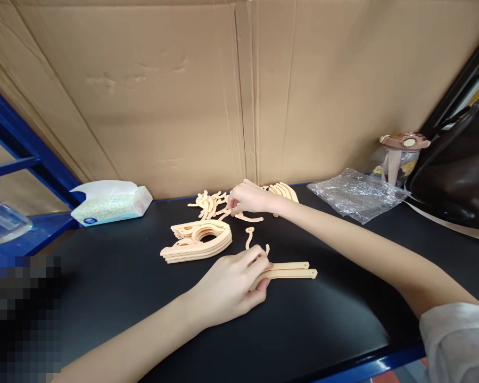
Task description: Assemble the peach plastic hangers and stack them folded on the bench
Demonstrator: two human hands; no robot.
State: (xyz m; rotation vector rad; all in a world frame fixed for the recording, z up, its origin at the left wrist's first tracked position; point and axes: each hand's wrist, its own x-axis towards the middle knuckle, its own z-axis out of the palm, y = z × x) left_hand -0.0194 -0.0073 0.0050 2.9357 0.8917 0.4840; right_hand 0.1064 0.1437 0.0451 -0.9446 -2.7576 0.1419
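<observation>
My left hand (239, 276) is closed around a pair of long beige hanger arms (291, 270), whose flat ends with small holes stick out to the right. A beige hanger hook (249, 236) stands out just above its knuckles, partly hidden by the fingers. Farther back, my right hand (249, 198) reaches down with fingers pinched at the edge of a loose pile of small beige hooks (209, 203); what is between the fingertips is hidden. A curved beige piece (250, 218) lies below that hand. Left of centre sits a neat stack of folded beige hangers (199, 242).
More curved beige arms (284, 191) lie behind my right forearm. A tissue pack (109, 202) stands at the back left. On the right are a crumpled clear plastic bag (357, 194), a drinking bottle (401, 154) and a black bag (455, 170). Cardboard (163, 96) walls the black table's back.
</observation>
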